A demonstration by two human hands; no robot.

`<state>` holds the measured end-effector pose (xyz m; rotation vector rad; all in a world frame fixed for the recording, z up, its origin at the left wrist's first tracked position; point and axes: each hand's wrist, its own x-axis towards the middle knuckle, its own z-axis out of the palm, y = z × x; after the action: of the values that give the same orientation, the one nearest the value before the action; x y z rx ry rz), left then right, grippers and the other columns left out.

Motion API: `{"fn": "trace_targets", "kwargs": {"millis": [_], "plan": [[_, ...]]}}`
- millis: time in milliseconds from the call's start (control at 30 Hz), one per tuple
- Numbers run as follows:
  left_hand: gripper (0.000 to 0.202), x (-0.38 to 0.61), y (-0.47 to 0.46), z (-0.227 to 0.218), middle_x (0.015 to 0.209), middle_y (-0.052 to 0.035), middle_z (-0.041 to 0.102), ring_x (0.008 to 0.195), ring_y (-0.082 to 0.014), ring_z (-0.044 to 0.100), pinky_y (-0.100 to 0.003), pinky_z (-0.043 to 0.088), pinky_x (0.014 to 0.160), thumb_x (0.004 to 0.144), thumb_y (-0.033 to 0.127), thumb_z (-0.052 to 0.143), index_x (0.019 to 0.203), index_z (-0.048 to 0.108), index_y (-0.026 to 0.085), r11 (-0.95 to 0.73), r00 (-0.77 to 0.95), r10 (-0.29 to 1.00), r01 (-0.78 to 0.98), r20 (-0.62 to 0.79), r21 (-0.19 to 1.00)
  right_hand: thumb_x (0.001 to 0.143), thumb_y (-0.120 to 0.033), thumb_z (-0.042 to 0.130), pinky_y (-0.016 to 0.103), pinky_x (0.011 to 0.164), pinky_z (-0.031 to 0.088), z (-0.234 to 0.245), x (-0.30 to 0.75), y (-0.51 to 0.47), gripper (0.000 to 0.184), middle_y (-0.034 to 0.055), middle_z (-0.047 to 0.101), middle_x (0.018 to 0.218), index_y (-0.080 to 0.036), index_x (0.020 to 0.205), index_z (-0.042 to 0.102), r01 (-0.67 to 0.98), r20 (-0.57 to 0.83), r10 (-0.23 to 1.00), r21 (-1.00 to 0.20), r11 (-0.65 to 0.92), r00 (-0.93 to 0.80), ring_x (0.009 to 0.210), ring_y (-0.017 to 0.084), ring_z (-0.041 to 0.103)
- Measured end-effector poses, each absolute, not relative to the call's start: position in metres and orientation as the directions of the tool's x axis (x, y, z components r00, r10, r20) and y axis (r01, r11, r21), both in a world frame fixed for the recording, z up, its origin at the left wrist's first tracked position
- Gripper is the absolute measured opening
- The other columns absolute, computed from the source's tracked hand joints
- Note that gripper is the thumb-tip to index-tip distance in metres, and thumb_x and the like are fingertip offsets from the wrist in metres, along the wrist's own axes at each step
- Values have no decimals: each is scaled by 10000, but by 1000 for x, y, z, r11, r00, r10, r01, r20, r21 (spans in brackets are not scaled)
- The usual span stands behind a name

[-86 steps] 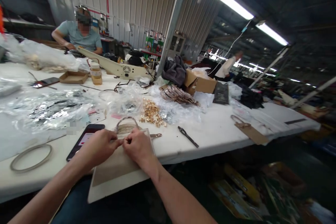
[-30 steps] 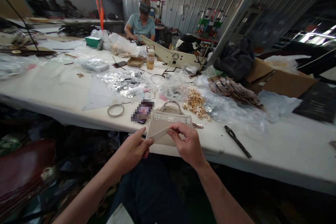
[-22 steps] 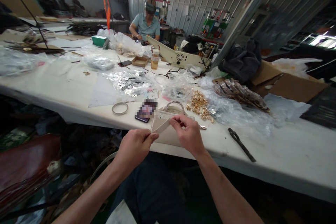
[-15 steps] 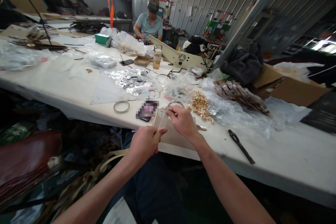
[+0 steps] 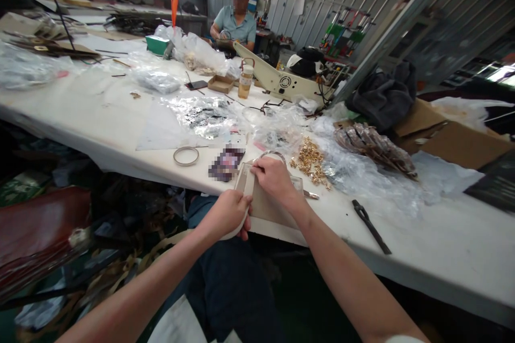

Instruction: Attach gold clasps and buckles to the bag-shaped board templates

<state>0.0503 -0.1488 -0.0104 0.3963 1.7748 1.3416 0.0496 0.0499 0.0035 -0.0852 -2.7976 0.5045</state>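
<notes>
A long beige strap [image 5: 248, 188] runs between my two hands over a flat beige panel [image 5: 265, 214] at the table's front edge. My left hand [image 5: 231, 214] is closed around the strap's lower part, and more of it curves out beneath the fingers. Higher up, my right hand [image 5: 276, 178] pinches the strap's upper part with thumb and forefinger; its fingertips hide the exact spot. Beyond the right hand, a clear ring-shaped roll [image 5: 276, 155] is partly covered. A slim, shiny-ended tool [image 5: 311, 195] pokes out at the panel's right.
Gold metal fittings [image 5: 311, 161] lie heaped behind my right hand. A phone [image 5: 226, 164] and thin ring [image 5: 186, 156] are to the left, a dark metal tool [image 5: 370, 226] to the right. Plastic bags [image 5: 205, 115] and a bottle [image 5: 245, 83] stand farther back. A person [image 5: 235, 21] sits opposite.
My left hand has shifted slightly down and left, and the strap now shows more plainly between the hands. The right hand keeps its pinch. The view has tilted a little.
</notes>
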Motion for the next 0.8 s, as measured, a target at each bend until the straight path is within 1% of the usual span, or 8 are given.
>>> {"fn": "trace_targets", "kwargs": {"millis": [167,433,500,567,600,667,733,800], "plan": [[461,48,-149,-11,564,-57,681,404,-184,644,-198,415,391,1103,574,604,892,622,165,350,-575,677,-298,-459,888,1058,-92,828,328,800,435,1,48,45,156,64,767,997,-174,926,833,67,277,153,-298,952,-948,913,244,680],[431,46,-151,-12,578,-59,684,412,-191,650,-209,432,403,1129,529,543,925,631,160,367,-577,663,-304,-476,879,1060,-85,797,339,825,473,-2,48,40,176,81,758,994,-181,915,823,86,261,172,-310,947,-950,932,264,690],[421,46,-151,-12,577,-59,682,414,-190,652,-209,438,406,1139,504,523,919,628,160,366,-573,666,-306,-477,879,1026,-75,828,346,853,497,-4,47,42,106,84,760,1055,-181,1025,826,95,305,208,-348,933,-929,955,268,695],[404,46,-152,-13,577,-59,682,415,-192,655,-214,451,408,1150,459,491,908,623,163,369,-565,669,-313,-484,875,960,-45,879,346,874,521,-8,48,46,262,78,755,1126,-184,1171,811,66,377,248,-434,899,-893,961,258,697],[398,46,-153,-13,580,-60,683,416,-195,656,-218,455,405,1155,429,466,901,621,165,369,-560,671,-315,-485,875,937,-28,891,342,878,529,-10,48,48,307,69,752,1130,-190,1185,810,25,405,244,-475,880,-881,955,250,697],[391,46,-154,-15,588,-63,691,420,-202,663,-226,453,392,1159,376,420,895,620,167,364,-552,681,-315,-482,876,939,-7,877,331,864,532,-13,51,53,242,45,751,1057,-200,1080,835,-83,435,177,-516,853,-883,925,235,698],[387,46,-155,-15,595,-64,696,427,-207,668,-227,443,382,1159,359,405,900,619,168,361,-543,686,-322,-484,875,985,-15,847,329,854,524,-14,55,56,196,35,748,981,-209,961,856,-168,433,78,-501,849,-898,906,228,698],[375,46,-155,-12,601,-66,702,441,-208,678,-225,451,391,1159,360,410,912,614,166,369,-533,684,-337,-498,866,1016,-36,842,331,848,512,-13,59,56,200,31,750,974,-226,962,880,-184,412,27,-463,867,-911,892,221,694]]}}
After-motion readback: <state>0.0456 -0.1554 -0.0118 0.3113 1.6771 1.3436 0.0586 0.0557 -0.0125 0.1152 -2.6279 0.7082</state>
